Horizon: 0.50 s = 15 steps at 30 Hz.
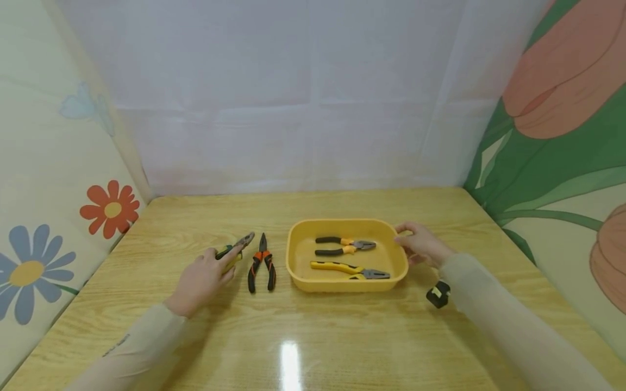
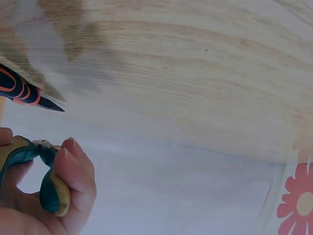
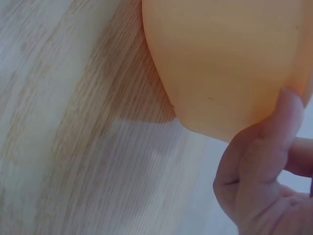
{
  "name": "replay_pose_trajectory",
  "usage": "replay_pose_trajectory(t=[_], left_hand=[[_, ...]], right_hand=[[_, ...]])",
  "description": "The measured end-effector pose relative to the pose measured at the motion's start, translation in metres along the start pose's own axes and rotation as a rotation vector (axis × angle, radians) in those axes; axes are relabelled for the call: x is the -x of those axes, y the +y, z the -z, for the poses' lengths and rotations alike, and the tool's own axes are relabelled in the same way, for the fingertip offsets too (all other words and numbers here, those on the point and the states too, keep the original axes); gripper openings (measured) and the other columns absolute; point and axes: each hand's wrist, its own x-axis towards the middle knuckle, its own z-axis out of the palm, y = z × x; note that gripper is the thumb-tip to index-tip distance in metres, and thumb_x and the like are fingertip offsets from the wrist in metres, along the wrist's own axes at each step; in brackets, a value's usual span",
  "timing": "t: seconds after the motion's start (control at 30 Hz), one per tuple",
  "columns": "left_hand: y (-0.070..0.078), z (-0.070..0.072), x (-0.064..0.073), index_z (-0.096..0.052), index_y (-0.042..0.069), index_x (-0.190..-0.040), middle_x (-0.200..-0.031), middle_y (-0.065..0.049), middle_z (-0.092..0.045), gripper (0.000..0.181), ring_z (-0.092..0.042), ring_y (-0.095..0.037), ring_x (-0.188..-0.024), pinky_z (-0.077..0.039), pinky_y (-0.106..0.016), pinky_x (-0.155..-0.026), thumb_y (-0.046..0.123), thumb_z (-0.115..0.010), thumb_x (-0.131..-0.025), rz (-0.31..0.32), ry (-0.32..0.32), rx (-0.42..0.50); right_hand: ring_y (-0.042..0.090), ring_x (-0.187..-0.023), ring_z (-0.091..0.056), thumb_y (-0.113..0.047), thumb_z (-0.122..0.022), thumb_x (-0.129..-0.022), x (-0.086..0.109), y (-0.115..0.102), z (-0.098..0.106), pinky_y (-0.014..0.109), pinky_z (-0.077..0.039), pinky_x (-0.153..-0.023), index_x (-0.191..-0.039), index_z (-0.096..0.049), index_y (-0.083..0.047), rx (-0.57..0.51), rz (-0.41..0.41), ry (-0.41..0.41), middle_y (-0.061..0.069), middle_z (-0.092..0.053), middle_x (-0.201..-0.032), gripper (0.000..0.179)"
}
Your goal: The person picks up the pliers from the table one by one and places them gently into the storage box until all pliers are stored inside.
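My left hand (image 1: 202, 279) grips pliers with green and yellow handles (image 2: 55, 193); their metal jaws point away to the right, above the table. Just right of that hand, long-nose pliers with black and orange handles (image 1: 262, 266) lie on the table, nose pointing away. A yellow plastic tray (image 1: 337, 285) stands in the middle. Inside it lie black-and-orange-handled pliers (image 1: 349, 246) and, nearer me, yellow-and-black-handled pliers (image 1: 352, 269). My right hand (image 1: 423, 244) holds the tray's right rim, with curled fingers (image 3: 254, 166) against the outer wall in the right wrist view.
A small black object with a pale patch (image 1: 438, 294) shows beside my right sleeve. The wooden table (image 1: 235, 347) meets a white cloth backdrop (image 1: 293, 108) at the back. Flower-printed panels (image 1: 34, 163) flank it on both sides.
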Motion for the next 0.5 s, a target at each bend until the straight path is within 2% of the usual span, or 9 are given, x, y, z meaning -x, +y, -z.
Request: replay_pose_trajectory(t=[0.33, 0.5], left_hand=[[0.002, 0.0025, -0.0053, -0.063, 0.016, -0.132, -0.082, -0.019, -0.051, 0.046, -0.045, -0.022, -0.054, -0.042, -0.033, -0.04, 0.02, -0.073, -0.087, -0.127, 0.093, -0.025], [0.0059, 0.0049, -0.0081, -0.062, 0.016, -0.133, -0.08, -0.017, -0.05, 0.048, -0.044, -0.019, -0.054, -0.039, -0.03, -0.04, 0.019, -0.074, -0.087, -0.191, 0.114, -0.033]], right_hand=[[0.011, -0.059, -0.054, -0.011, -0.047, -0.102, -0.0008, 0.001, 0.0021, 0.026, -0.05, -0.052, -0.135, -0.038, 0.004, -0.004, -0.015, -0.007, 0.002, -0.058, -0.075, 0.037], [0.01, -0.058, -0.054, -0.012, -0.047, -0.103, -0.0007, -0.0011, 0.0018, 0.025, -0.049, -0.052, -0.135, -0.038, 0.004, 0.005, -0.025, -0.009, 0.002, -0.057, -0.073, 0.037]])
